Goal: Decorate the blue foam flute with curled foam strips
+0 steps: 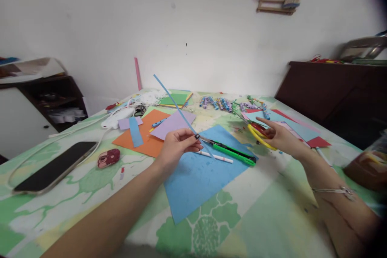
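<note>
My left hand pinches a narrow blue paper strip between thumb and fingers. The strip slants up to the left, its lower end hanging over a blue paper sheet. On that sheet lie a green utility knife and a thin white stick. At the right, my right hand is at a pair of scissors with yellow and red handles. Its fingers are stretched out and apart, touching or just over the handles; which one I cannot tell. The scissor blades point away to the left.
Orange and purple paper lie left of centre. A phone, a dark red case and a white power strip with cables sit farther left. Curled paper pieces line the back. A brown container stands right.
</note>
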A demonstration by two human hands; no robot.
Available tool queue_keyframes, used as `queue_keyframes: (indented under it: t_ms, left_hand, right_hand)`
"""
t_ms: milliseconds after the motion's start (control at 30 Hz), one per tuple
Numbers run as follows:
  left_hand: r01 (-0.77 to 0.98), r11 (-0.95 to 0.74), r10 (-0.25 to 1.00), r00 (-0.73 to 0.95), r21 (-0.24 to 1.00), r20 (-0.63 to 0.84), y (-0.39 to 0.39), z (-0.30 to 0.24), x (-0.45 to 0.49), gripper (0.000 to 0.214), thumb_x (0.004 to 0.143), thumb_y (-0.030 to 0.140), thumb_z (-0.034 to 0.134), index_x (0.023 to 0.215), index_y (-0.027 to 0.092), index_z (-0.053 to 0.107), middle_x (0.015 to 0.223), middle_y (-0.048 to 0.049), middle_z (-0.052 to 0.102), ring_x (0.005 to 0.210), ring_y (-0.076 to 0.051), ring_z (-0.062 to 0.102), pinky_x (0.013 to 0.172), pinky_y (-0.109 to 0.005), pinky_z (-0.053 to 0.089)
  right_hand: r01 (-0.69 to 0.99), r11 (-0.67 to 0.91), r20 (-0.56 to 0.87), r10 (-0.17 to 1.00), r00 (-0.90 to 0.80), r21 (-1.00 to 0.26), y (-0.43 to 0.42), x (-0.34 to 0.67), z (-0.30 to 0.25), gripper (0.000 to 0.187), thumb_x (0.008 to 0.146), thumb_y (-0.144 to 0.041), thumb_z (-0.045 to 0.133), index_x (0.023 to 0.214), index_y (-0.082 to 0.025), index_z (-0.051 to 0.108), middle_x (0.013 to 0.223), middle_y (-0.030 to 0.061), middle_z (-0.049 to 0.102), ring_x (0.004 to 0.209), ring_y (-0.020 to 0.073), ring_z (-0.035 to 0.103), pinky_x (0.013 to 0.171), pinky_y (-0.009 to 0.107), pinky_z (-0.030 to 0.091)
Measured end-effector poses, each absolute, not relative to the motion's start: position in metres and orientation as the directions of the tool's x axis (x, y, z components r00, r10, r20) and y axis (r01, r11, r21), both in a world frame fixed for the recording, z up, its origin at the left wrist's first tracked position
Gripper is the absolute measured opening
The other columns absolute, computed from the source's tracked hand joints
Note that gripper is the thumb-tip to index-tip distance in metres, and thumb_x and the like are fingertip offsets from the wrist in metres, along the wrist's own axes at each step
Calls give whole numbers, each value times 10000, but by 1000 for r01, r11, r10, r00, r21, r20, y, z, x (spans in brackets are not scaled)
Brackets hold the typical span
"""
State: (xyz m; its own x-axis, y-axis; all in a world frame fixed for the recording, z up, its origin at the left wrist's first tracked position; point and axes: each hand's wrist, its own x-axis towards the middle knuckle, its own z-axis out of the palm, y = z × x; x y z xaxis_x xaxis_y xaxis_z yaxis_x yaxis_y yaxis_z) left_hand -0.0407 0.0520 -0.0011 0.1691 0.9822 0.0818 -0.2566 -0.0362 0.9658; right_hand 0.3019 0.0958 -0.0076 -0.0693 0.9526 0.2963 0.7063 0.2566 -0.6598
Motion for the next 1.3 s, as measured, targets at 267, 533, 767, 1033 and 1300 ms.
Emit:
queue_keyframes:
  t_ms: [267,533,767,1033,1300]
  left_hand:
    - [-246,-78,980,158,966,120,53,2,-43,157,713,233,703,754,106,622,676,-52,690,652,-146,677,633,-219,542]
    - [-298,-137,985,61,944,163,52,6,-44,174,724,251,695,791,110,619,719,-50,696,711,-167,692,656,-239,561]
    - [-425,-171,984,-26,889,177,50,10,-46,226,701,249,718,804,155,540,709,-25,711,684,-183,707,626,-248,571]
    - [-442,-163,982,13,882,189,49,7,-41,227,735,234,699,836,168,507,787,-46,736,710,-193,713,651,-270,579]
    - [-470,-121,989,23,874,149,46,8,-38,191,752,186,680,848,142,521,844,-92,738,778,-198,710,694,-273,578]
  right_hand:
    - [342,239,208,970,-125,-909,68,238,5,721,689,-360,689,1335,-267,382,736,-4,530,592,139,539,482,242,424]
    - [216,172,122,967,-225,-961,43,209,7,436,684,-447,705,963,-224,455,612,-49,492,425,83,390,364,203,294]
    - [528,381,210,911,-356,-759,23,184,7,401,637,-390,751,879,-227,476,600,-77,366,539,101,322,475,226,259]
    - [720,424,246,906,-346,-549,19,177,4,382,639,-375,728,904,-239,489,643,-69,425,556,110,368,496,226,276]
    - [773,439,284,896,-341,-458,16,172,1,347,642,-364,702,908,-247,513,666,-56,479,574,121,419,521,236,320]
